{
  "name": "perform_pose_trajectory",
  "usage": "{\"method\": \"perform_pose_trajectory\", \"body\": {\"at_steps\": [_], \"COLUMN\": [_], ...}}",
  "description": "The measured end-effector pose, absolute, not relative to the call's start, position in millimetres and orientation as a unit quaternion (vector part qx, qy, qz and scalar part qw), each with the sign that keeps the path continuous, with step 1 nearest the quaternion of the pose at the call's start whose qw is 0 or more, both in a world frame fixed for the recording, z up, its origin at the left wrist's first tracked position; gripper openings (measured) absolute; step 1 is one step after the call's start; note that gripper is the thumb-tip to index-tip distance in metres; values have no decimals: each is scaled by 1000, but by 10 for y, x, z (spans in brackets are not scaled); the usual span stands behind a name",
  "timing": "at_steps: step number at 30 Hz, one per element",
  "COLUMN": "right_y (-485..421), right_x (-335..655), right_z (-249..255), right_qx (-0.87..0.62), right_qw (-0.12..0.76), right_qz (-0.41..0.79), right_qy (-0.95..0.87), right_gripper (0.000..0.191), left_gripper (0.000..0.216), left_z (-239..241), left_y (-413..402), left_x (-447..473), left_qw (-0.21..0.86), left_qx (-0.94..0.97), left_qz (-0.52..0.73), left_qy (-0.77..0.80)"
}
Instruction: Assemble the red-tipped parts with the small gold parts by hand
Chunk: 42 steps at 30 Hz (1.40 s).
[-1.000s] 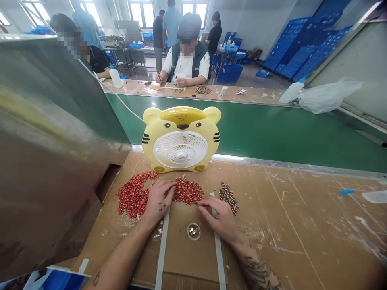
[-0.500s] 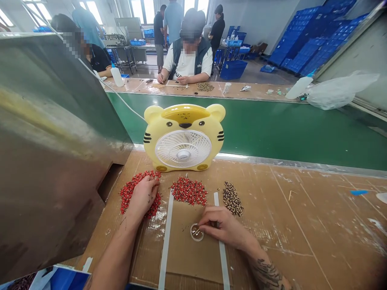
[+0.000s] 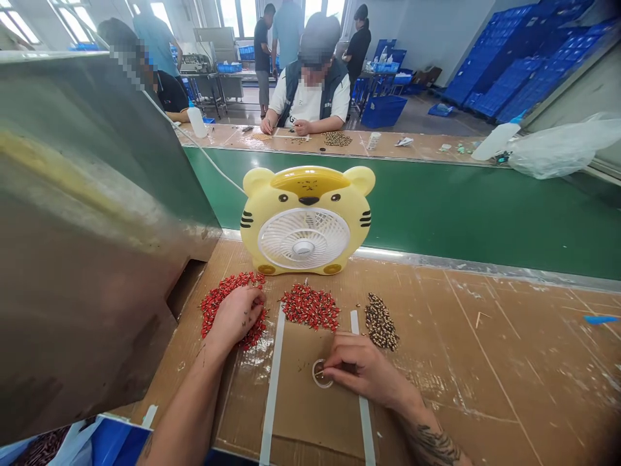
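My left hand rests on the left pile of small red parts, its fingers curled together at the pile's right side. Whatever is between those fingertips is hidden. My right hand pinches a thin light stick, whose tip is down in a small clear round cup. The fingers cover the cup's right part. The cup stands on a brown cardboard sheet between two white tape strips. Just beyond this sheet lies a second heap of red parts with dark and pale ends.
Dark-and-gold small parts lie right of the tape. Behind the piles stands a yellow tiger-faced fan. A metal housing rises at left. Across a green belt, a co-worker handles small parts at another bench.
The whole view has shifted slightly, so the bench appears further right. My right hand has moved a little over the cup, and the stick's angle differs. My left hand stays at the red pile.
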State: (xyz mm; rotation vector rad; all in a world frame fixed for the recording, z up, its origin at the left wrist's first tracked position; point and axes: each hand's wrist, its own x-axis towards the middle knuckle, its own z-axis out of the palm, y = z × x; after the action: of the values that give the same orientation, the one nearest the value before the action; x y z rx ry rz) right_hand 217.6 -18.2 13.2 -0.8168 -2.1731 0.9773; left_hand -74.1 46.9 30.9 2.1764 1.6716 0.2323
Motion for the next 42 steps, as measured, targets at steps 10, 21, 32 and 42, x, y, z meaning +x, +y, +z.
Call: {"method": "perform_pose_trajectory", "body": {"at_steps": [10,21,32,42], "right_y": [-197,-235,-234,-240], "right_x": [2198,2168,2186,2157], "right_z": [179,169,234,214], "right_qx": [-279,-298,-306,-302], "right_qw": [279,258,231,213], "right_qz": [345,219,248,255], "right_qy": [-852,-893,-890,-893], "right_gripper": [18,27,24,24], "left_gripper": [16,21,14,23], "left_z": [286,330,251,180], "left_y": [488,424,151,112], "left_x": [-770,-621,-143,-42], "left_qw": [219,223,641,735], "left_qx": [799,802,566,418], "left_qz": [109,259,318,337], "left_qy": [549,490,410,415]}}
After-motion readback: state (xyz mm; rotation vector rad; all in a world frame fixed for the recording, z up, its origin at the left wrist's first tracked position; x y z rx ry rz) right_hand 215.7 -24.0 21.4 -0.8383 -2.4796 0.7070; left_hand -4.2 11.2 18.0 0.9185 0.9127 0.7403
